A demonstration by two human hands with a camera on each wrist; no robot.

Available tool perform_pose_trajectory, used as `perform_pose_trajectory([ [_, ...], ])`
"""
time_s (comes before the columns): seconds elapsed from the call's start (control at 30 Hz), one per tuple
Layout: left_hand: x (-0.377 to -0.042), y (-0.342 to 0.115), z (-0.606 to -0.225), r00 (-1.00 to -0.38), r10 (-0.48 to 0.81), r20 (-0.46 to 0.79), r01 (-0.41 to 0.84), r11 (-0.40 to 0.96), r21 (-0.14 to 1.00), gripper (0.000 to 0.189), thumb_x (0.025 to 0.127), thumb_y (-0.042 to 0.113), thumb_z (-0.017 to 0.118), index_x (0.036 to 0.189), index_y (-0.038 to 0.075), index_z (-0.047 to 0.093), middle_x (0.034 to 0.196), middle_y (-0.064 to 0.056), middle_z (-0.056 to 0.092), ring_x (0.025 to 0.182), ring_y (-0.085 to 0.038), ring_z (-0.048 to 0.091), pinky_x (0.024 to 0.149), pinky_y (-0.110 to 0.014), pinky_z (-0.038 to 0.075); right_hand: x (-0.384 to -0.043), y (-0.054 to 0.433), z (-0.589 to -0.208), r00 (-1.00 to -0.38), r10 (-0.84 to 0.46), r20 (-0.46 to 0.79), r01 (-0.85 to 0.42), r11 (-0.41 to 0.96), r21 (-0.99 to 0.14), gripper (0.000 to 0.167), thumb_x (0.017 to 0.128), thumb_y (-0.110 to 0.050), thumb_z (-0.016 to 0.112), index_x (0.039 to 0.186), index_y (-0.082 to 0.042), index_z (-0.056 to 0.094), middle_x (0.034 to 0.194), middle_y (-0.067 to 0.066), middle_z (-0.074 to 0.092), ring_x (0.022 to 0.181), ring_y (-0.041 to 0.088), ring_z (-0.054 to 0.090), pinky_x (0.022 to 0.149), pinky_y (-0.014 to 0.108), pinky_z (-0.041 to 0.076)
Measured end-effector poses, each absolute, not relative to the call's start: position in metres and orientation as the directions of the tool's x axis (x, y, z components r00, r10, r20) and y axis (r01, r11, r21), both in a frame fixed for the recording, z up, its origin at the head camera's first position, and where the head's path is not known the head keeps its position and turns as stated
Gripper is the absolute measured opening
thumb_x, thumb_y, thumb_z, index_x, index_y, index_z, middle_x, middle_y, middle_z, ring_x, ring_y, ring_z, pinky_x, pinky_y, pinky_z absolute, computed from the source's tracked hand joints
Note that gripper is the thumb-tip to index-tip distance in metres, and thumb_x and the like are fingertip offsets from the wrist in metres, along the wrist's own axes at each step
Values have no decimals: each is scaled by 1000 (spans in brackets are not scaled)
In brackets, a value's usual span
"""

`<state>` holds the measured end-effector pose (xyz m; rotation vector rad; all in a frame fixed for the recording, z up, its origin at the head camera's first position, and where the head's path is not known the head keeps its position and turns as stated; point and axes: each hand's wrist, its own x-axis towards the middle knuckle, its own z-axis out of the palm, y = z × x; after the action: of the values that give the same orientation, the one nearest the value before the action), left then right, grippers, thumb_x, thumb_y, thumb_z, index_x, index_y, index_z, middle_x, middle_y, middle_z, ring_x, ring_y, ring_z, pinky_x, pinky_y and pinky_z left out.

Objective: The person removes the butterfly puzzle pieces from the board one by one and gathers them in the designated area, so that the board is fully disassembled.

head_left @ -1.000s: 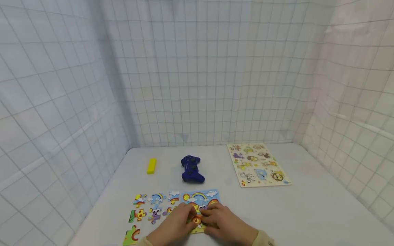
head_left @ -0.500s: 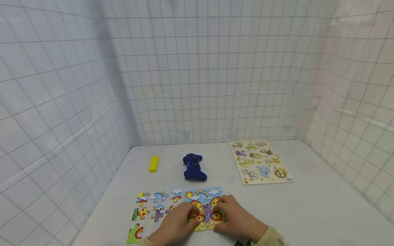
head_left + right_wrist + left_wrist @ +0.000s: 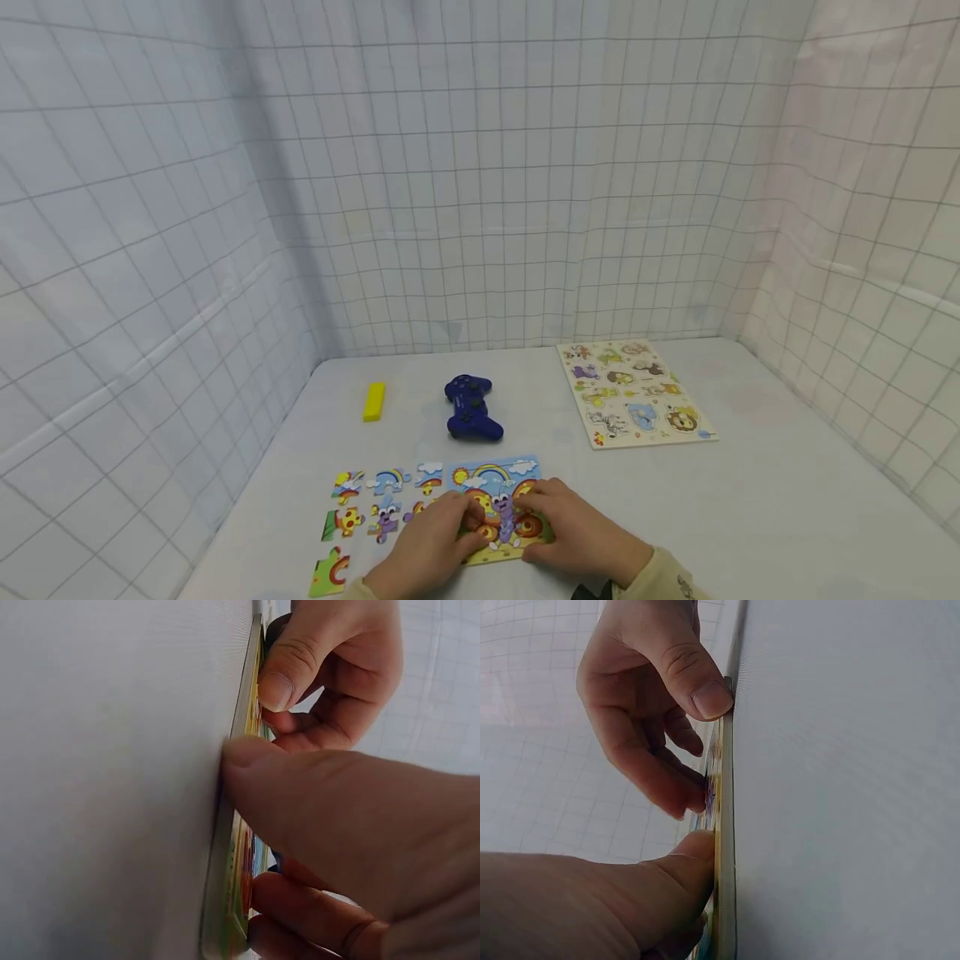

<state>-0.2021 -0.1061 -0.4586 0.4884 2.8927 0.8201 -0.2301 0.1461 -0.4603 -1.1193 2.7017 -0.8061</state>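
Observation:
A butterfly puzzle board (image 3: 491, 471) lies flat at the front of the table, with a hand at each side. My left hand (image 3: 431, 542) covers its lower left part; thumb and curled fingers grip there, and what lies under them is hidden. My right hand (image 3: 573, 533) holds the right side. In the right wrist view its thumb (image 3: 251, 754) sits at the near edge while the fingers (image 3: 300, 907) bend onto the picture. The left wrist view shows my left thumb (image 3: 694, 846) against the board's face. Between the hands the purple butterfly body (image 3: 507, 521) shows.
Several loose puzzle pieces (image 3: 345, 522) lie in rows left of the board, some partly behind my left hand. Beyond are a blue game controller (image 3: 471, 408) and a yellow block (image 3: 373, 402). An animal puzzle board (image 3: 633, 396) lies at the back right. Gridded white walls (image 3: 495, 200) enclose the table.
My right hand has moved from the board's middle to its right side, uncovering the butterfly's body. The left hand stays at the lower left. The head view has shifted slightly.

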Motion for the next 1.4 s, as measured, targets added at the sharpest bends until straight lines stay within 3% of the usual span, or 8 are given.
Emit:
perform_pose_trajectory([
  [0.2, -200, -107, -458, -937, 348, 29, 309, 787, 535, 13, 93, 34, 77, 91, 27, 66, 87, 13, 54, 74, 0, 48, 64, -25, 43, -232, 147, -461, -705, -700, 113, -641, 560, -524, 35, 89, -37, 81, 116, -17, 78, 120, -11, 61, 113, 8, 50, 98, 32, 48],
  [0.83, -200, -105, -458, -941, 334, 45, 309, 801, 513, 12, 97, 37, 70, 90, 30, 62, 84, 18, 58, 68, -1, 47, 60, -26, 40, -231, 146, -464, -697, -707, 117, -653, 560, -510, 36, 89, -37, 81, 118, -16, 78, 120, -11, 60, 111, 5, 49, 95, 28, 48],
  [1.07, -203, -110, -461, -939, 335, 77, 296, 675, 676, 5, 97, 34, 70, 96, 30, 71, 84, 20, 67, 69, 0, 54, 63, -25, 44, -232, 146, -462, -699, -707, 106, -644, 559, -522, 34, 89, -38, 81, 117, -18, 79, 122, -11, 60, 114, 7, 49, 96, 30, 48],
  [1.23, -206, -117, -456, -972, 230, 48, 148, 439, 886, 16, 94, 31, 76, 100, 16, 77, 94, 6, 75, 73, -9, 61, 62, -24, 50, -232, 146, -463, -703, -704, 101, -638, 561, -528, 28, 89, -38, 81, 111, -20, 80, 121, -12, 59, 114, 6, 49, 97, 31, 48],
  [1.4, -205, -122, -445, -996, 86, -27, 2, 324, 946, 27, 91, 34, 78, 105, 11, 77, 97, 0, 76, 69, -17, 58, 57, -26, 48, -232, 146, -464, -711, -699, 79, -619, 567, -543, 37, 89, -39, 80, 120, -18, 77, 121, -13, 59, 113, 5, 48, 96, 29, 48],
])
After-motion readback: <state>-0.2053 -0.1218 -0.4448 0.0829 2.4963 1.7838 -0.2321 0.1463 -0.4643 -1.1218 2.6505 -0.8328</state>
